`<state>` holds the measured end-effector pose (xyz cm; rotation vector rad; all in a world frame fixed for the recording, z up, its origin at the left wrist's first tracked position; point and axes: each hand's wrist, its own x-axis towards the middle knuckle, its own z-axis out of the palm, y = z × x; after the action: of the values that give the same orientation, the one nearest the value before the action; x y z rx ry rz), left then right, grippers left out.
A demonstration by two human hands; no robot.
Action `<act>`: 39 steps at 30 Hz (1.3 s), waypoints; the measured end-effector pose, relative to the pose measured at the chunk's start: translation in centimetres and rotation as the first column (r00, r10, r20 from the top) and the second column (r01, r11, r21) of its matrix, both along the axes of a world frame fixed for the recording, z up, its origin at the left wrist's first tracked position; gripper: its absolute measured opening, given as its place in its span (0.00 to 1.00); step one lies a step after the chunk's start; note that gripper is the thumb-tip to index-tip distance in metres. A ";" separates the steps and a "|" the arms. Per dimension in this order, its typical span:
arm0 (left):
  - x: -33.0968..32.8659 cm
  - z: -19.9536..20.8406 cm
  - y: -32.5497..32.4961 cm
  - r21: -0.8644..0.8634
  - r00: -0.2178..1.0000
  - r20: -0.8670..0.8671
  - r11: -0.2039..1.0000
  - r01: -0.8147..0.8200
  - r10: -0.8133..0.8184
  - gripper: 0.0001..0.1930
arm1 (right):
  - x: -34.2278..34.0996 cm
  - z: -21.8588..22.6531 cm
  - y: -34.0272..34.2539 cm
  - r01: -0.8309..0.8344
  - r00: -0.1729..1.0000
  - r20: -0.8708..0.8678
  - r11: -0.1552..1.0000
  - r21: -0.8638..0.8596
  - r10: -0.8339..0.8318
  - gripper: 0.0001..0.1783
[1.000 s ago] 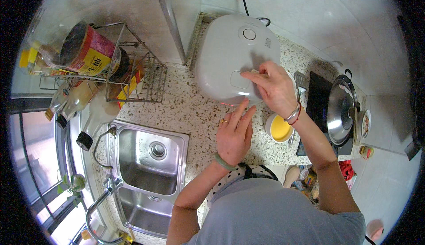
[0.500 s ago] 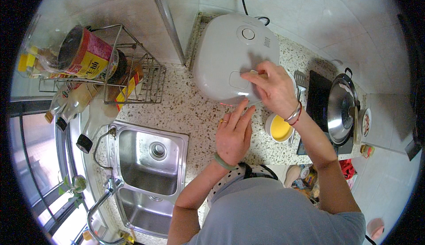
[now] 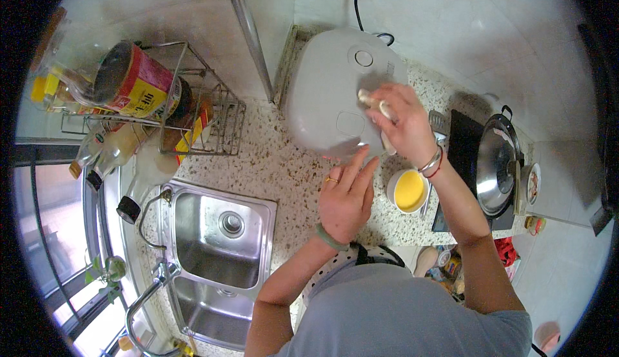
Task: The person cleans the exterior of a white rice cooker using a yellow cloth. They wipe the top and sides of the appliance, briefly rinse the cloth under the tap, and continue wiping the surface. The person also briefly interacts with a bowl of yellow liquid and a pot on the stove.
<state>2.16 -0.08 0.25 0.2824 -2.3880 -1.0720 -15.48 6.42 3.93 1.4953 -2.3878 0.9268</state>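
A large grey rice cooker [image 3: 316,86] with a rounded lid stands at the back of the counter. My right hand [image 3: 405,122] is closed on a folded, cream-coloured cloth [image 3: 387,109] against the lid's right side; motion blurs its fingers. At the cooker's front edge lies my left hand [image 3: 348,196], fingers stretched out and holding nothing. Its fingertips touch or nearly touch the cooker; I cannot tell which. To the right of that hand, below my right wrist, a white bowl [image 3: 392,192] holds yellow liquid [image 3: 410,191] like beaten egg.
A double steel sink [image 3: 273,228] with a tap [image 3: 161,270] is at the left. A wire rack [image 3: 225,128] of sauce bottles stands behind it. On the right, a lidded wok [image 3: 496,157] sits on a black hob [image 3: 459,144], with a slotted turner [image 3: 438,124] beside it.
My right hand has slid farther back over the lid, and more of the cloth shows. My left hand stays at the cooker's front edge. The whole view has shifted slightly.
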 end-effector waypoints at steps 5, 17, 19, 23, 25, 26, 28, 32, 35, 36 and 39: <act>-0.3 0.3 0.0 0.017 1.000 0.013 1.000 0.011 -0.011 0.18 | -0.8 -1.8 -0.9 0.028 0.999 0.027 0.999 -0.017 -0.027 0.07; 0.1 -0.6 -0.5 0.011 1.000 -0.007 1.000 -0.024 0.024 0.18 | -1.2 -1.2 -1.5 -0.090 0.991 0.098 0.995 0.031 0.087 0.04; 0.3 -0.6 -0.8 -0.009 1.000 0.008 1.000 -0.019 0.019 0.18 | -1.4 -1.2 -1.5 -0.071 0.995 0.078 0.997 0.042 0.068 0.05; 0.2 -0.5 -0.5 0.001 1.000 0.016 1.000 -0.018 0.018 0.19 | -2.7 -1.5 -5.2 -0.080 0.997 -0.022 0.997 0.023 0.080 0.06; 0.2 -0.3 -0.3 0.002 1.000 0.014 1.000 -0.012 0.012 0.19 | -2.2 -1.5 -6.2 -0.106 0.994 -0.028 0.994 0.016 0.106 0.07; 0.4 -0.4 -0.3 -0.008 1.000 0.014 1.000 -0.012 0.012 0.19 | -1.6 -1.3 -5.9 -0.147 0.989 -0.012 0.988 0.036 0.148 0.07; 0.6 -0.6 -0.3 -0.026 1.000 0.012 1.000 -0.014 0.014 0.19 | -0.3 -0.8 -5.1 -0.234 0.972 0.018 0.969 0.077 0.233 0.07; 1.3 -0.6 -0.8 -0.008 0.999 0.010 0.999 -0.040 0.040 0.19 | -0.8 -0.7 -4.1 -0.190 0.980 -0.045 0.979 0.073 0.193 0.08; 1.5 -0.4 -1.0 0.025 0.998 0.017 0.998 -0.059 0.059 0.19 | -2.1 -1.1 -5.5 -0.043 0.992 -0.114 0.997 0.057 0.049 0.07; 1.6 -0.2 -1.0 0.017 0.998 0.026 0.998 -0.062 0.062 0.18 | -1.8 -1.2 -5.9 -0.087 0.985 -0.145 0.994 0.071 0.096 0.08; 1.7 -0.3 -0.9 0.021 0.999 0.014 0.999 -0.049 0.049 0.18 | -0.3 -1.6 -6.6 -0.166 0.967 -0.175 0.979 0.120 0.185 0.10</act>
<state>3.87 -0.96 -0.01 0.3550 -2.3703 -1.0766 -15.78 -0.21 2.33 1.7715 -2.2304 0.6684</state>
